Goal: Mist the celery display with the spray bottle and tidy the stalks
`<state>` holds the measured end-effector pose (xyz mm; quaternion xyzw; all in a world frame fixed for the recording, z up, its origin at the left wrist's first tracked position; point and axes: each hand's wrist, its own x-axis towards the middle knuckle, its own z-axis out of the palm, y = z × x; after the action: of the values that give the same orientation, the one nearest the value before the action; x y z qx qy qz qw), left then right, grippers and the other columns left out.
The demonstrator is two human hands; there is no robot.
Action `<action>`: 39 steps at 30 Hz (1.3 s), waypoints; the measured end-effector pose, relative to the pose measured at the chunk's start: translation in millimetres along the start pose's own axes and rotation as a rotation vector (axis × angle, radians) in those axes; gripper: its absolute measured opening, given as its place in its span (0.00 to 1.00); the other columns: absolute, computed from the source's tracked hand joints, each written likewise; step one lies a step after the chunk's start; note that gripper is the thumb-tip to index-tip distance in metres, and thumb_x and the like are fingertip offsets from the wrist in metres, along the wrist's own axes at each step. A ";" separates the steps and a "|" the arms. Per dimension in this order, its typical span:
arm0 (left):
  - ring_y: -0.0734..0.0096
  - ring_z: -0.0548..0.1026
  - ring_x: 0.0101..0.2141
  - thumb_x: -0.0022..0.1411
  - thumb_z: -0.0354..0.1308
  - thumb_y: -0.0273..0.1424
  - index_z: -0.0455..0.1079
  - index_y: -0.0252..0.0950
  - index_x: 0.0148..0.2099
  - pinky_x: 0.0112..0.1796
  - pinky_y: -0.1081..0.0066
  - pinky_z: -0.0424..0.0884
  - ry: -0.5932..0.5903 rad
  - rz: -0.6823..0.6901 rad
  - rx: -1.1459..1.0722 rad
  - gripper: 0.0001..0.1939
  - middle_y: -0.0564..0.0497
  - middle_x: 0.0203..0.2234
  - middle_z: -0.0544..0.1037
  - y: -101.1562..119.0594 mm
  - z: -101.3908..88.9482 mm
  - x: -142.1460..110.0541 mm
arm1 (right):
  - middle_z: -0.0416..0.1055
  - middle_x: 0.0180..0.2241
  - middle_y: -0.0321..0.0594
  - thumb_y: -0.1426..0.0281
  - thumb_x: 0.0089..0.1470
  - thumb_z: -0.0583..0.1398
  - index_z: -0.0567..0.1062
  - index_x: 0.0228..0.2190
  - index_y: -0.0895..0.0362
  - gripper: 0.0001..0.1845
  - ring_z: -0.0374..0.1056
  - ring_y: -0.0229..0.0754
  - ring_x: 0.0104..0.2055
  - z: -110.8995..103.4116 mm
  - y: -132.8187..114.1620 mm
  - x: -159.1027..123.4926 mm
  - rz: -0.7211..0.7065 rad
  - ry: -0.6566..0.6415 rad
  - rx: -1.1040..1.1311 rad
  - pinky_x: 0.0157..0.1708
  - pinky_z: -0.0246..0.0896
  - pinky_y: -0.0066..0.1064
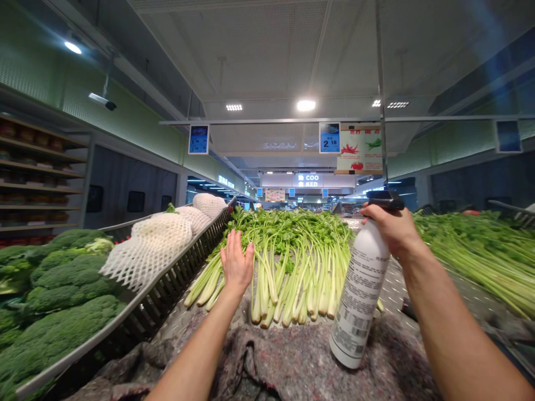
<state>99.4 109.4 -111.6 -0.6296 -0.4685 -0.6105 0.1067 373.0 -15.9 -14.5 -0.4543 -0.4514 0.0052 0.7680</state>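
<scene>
My right hand [390,225] is wrapped round the neck of a white spray bottle [364,284] with a black spray head. Printed text and a barcode face me, and the bottle tilts a little in front of the celery. My left hand [237,260] lies with fingers stretched out over the left part of a spread of celery [303,267]. The stalk ends point toward me and the leaves lie at the back. Whether that palm presses on the stalks or hovers just above them, I cannot tell.
A black slatted divider [167,289] runs along the left, with broccoli [71,278] and produce in white foam nets [150,242] beyond it. A grey felt cloth [292,356] covers the front edge. A mirror-like panel on the right reflects greens [472,250]. Price signs [330,137] hang above.
</scene>
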 end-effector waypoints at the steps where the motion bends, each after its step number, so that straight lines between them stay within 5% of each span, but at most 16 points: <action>1: 0.63 0.48 0.57 0.59 0.36 0.40 0.50 0.31 0.57 0.53 0.54 0.44 -0.001 0.000 0.001 0.27 0.42 0.57 0.51 -0.1 0.0 -0.1 | 0.67 0.18 0.36 0.69 0.32 0.60 0.73 0.24 0.60 0.10 0.63 0.38 0.18 1.2 -2.4 -2.3 0.000 -0.018 0.018 0.13 0.56 0.25; 11: 0.63 0.47 0.57 0.59 0.36 0.41 0.50 0.31 0.57 0.53 0.54 0.43 0.002 -0.006 -0.003 0.28 0.42 0.57 0.51 1.1 -3.1 -0.2 | 0.68 0.28 0.39 0.71 0.34 0.60 0.71 0.27 0.60 0.12 0.64 0.35 0.24 34.8 -35.1 -36.0 0.002 -0.398 0.309 0.20 0.59 0.25; 21: 0.63 0.47 0.57 0.59 0.36 0.40 0.50 0.29 0.57 0.53 0.54 0.43 0.001 -0.012 0.008 0.28 0.42 0.57 0.51 1.5 -4.4 0.8 | 0.68 0.25 0.38 0.70 0.38 0.58 0.70 0.31 0.59 0.12 0.62 0.35 0.24 65.5 -27.1 -49.1 0.096 -0.683 0.430 0.19 0.59 0.25; 31: 0.63 0.47 0.57 0.59 0.36 0.40 0.50 0.30 0.57 0.53 0.54 0.44 -0.002 -0.006 0.021 0.27 0.42 0.57 0.51 2.2 -4.7 0.6 | 0.68 0.30 0.39 0.71 0.39 0.59 0.70 0.31 0.59 0.13 0.63 0.34 0.26 73.1 -25.2 -57.0 0.100 -0.752 0.462 0.22 0.60 0.25; 39: 0.63 0.48 0.57 0.59 0.36 0.40 0.51 0.30 0.56 0.53 0.54 0.44 -0.007 -0.001 0.028 0.27 0.42 0.57 0.51 2.3 -4.3 -1.1 | 0.69 0.28 0.39 0.70 0.38 0.59 0.70 0.31 0.59 0.12 0.64 0.35 0.25 66.4 -16.2 -45.1 0.102 -0.676 0.422 0.21 0.61 0.25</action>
<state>98.4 104.6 -110.5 -0.6299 -0.4777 -0.6018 0.1136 293.5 1.7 -22.3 -0.2812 -0.6444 0.2851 0.6514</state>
